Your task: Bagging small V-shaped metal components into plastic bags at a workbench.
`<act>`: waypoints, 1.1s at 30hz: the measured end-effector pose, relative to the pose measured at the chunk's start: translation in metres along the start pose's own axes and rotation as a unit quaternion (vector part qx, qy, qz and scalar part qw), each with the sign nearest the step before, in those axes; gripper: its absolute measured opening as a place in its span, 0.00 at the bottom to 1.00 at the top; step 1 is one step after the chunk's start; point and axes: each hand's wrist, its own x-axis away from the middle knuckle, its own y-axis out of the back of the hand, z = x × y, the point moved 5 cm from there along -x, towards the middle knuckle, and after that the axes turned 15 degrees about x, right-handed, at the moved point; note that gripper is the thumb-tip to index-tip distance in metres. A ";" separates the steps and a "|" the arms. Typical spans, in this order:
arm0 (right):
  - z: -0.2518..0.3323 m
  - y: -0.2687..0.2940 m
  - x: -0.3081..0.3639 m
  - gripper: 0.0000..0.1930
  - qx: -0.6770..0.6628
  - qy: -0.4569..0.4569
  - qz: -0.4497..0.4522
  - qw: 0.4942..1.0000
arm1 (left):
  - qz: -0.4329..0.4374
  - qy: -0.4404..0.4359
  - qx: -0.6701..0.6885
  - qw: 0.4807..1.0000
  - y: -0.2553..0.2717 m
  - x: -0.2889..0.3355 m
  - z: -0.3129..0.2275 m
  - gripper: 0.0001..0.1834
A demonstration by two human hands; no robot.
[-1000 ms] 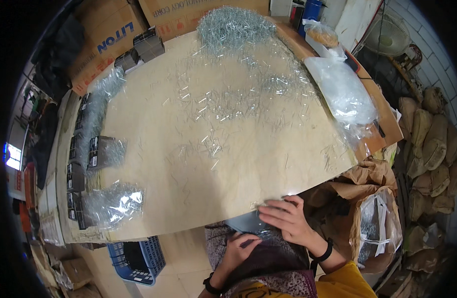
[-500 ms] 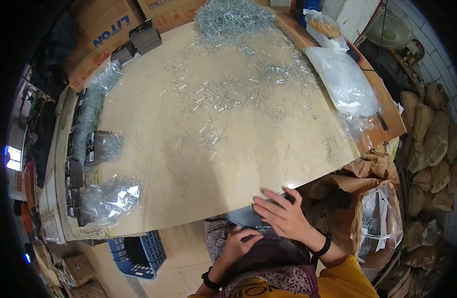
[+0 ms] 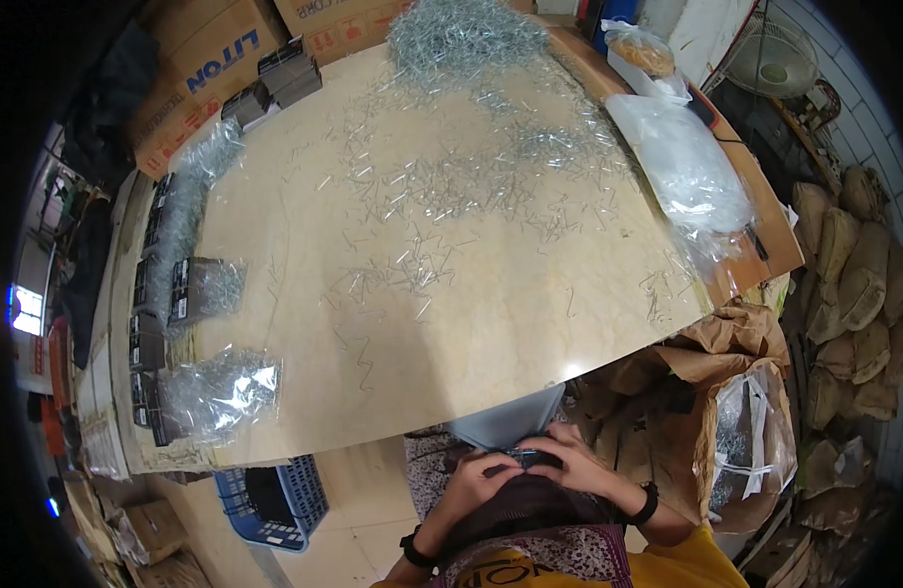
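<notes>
Just below the near edge of the table, my left hand (image 3: 478,482) and my right hand (image 3: 574,465) meet above my lap. Their fingers are closed around a small dark, shiny thing (image 3: 526,456), mostly hidden by the fingers, whose kind I cannot make out. Right beyond them a light blue plastic container (image 3: 510,416) juts out from under the table edge. Loose thin bent metal wire pieces (image 3: 417,269) lie scattered over the pale wooden table (image 3: 491,343), with a large heap of them (image 3: 466,39) at the far end.
Clear bags of wire pieces (image 3: 226,397) with dark cards line the table's left side. Plastic bags (image 3: 682,167) lie on cardboard at the right. A blue basket (image 3: 272,502) stands below, left. A paper sack (image 3: 751,441) stands open at right. Cartons (image 3: 211,59) stand behind.
My right hand has come down from the table edge, its spread fingers closing beside my left hand. More of the light blue container shows. My left hand has shifted only slightly.
</notes>
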 end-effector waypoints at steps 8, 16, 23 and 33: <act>0.014 0.001 0.001 0.14 -0.008 0.156 0.116 0.981 | 0.101 0.082 0.060 0.990 0.001 0.012 -0.018 0.16; 0.097 0.086 -0.045 0.16 0.021 0.249 -0.062 0.966 | 0.041 -0.012 0.007 0.999 0.024 -0.017 -0.106 0.34; 0.106 0.107 -0.091 0.21 0.022 0.188 -0.144 0.971 | -0.088 -0.116 -0.016 0.989 0.059 -0.054 -0.135 0.19; 0.050 0.150 -0.239 0.31 0.296 0.177 -0.050 0.937 | -0.238 -0.119 -0.093 0.959 0.105 -0.058 -0.141 0.20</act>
